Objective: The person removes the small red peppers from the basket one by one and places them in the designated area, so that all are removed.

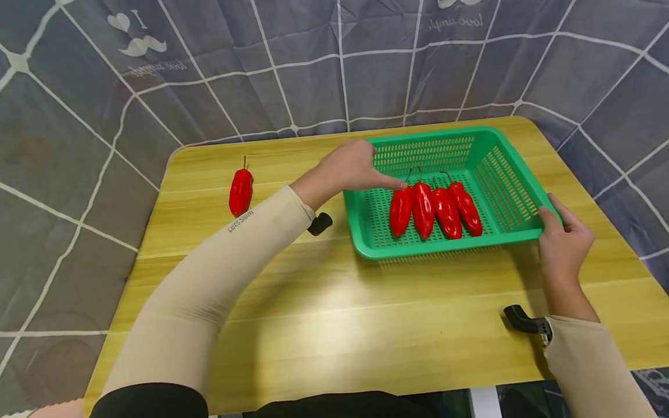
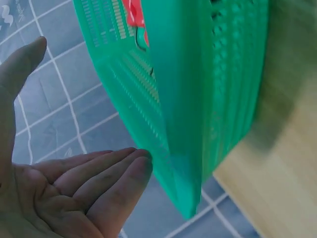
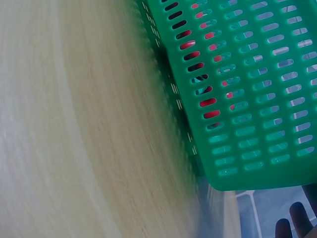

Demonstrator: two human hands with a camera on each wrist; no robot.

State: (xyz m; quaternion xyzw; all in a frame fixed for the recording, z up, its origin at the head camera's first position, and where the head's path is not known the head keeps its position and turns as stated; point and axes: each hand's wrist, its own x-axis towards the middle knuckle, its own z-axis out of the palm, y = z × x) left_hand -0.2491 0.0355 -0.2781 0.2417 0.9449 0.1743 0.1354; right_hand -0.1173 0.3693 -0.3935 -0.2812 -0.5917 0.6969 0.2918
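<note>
A green plastic basket [image 1: 449,246] with slotted walls sits toward the right of the table, its near side tilted up. Several glossy red peppers [image 1: 422,210] lie side by side in it. My right hand [image 1: 567,241] grips the basket's right rim, thumb on top; in the right wrist view only dark fingertips [image 3: 299,218] show at the lower corner. My left hand [image 1: 350,165] is at the basket's back left corner, thumb stretched over the inside. The left wrist view shows its straight fingers [image 2: 119,193] beside the basket wall [image 2: 181,99], holding nothing.
One more red pepper [image 1: 241,193] with a long stem lies on the wooden table [image 1: 324,325], left of the left forearm. A grey curtain [image 1: 313,93] with white lines hangs close behind the table and along both sides.
</note>
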